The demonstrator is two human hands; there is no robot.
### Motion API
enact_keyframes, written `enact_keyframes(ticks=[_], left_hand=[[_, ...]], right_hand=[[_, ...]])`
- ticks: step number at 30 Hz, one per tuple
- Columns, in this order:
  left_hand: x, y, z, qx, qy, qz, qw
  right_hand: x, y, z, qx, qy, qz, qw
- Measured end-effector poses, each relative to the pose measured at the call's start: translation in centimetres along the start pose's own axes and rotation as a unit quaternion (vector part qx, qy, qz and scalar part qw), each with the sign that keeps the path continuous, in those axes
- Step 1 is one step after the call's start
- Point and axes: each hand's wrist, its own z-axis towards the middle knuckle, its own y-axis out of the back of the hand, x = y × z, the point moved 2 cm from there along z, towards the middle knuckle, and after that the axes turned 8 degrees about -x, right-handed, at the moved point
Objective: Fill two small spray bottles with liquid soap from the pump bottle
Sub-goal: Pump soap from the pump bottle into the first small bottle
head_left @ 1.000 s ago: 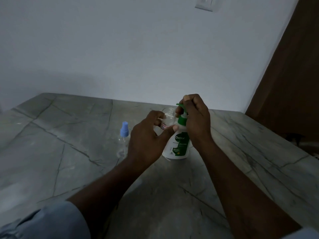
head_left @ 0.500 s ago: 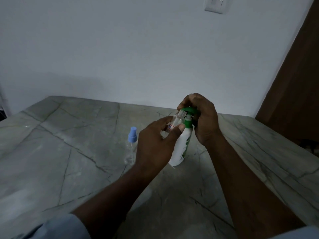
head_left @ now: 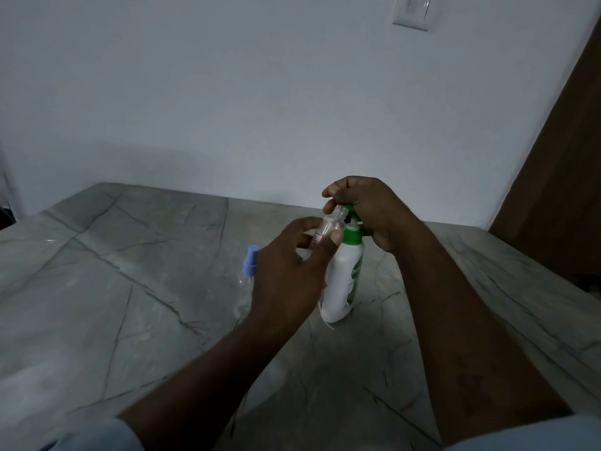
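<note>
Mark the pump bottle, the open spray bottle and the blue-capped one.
pump bottle [head_left: 343, 279], head view, white body.
open spray bottle [head_left: 331, 224], head view, clear shoulder.
blue-capped spray bottle [head_left: 251, 260], head view, blue cap.

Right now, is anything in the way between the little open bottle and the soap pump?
Nothing visible. The left hand holds the little bottle tilted, its open mouth up by the green pump head. The right hand covers the pump, so the spout tip is hidden.

Clear plastic spray bottle [head_left: 329, 226], smooth white plastic pump bottle [head_left: 341, 281], matt veined stone table [head_left: 130, 288].
</note>
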Motion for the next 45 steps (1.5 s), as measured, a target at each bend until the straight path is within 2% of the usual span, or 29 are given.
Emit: enact_keyframes(ticks=[3, 10, 16, 25, 29, 33, 37, 45], left_hand=[[-0.1, 0.4, 0.1, -0.012, 0.012, -0.026, 1.0], [-0.2, 0.1, -0.1, 0.008, 0.012, -0.039, 0.999], [-0.6, 0.1, -0.2, 0.017, 0.023, -0.053, 0.998], [-0.9, 0.9, 0.2, -0.018, 0.026, -0.055, 0.998], [-0.6, 0.9, 0.3, -0.029, 0.058, -0.065, 0.996], [-0.4, 0.3, -0.1, -0.006, 0.103, -0.089, 0.991], [-0.2, 0.1, -0.4, 0.023, 0.085, -0.084, 0.993], [-0.5, -0.3, -0.8, 0.095, 0.118, -0.155, 0.976]], right_hand=[[-0.2, 0.1, 0.5, 0.034, -0.021, 0.024, 0.999], [-0.3, 0.9, 0.4, 0.054, -0.028, 0.01, 0.998], [0.2, 1.0, 0.7, -0.021, -0.045, 0.086, 0.995], [0.0, 0.5, 0.3, -0.006, -0.063, 0.025, 0.998], [-0.1, 0.0, 0.2, 0.001, -0.056, -0.027, 0.998], [0.1, -0.1, 0.1, -0.002, -0.036, -0.072, 0.997], [0.0, -0.1, 0.2, -0.002, -0.034, -0.09, 0.995], [0.2, 0.5, -0.1, -0.006, -0.019, -0.05, 0.999]])
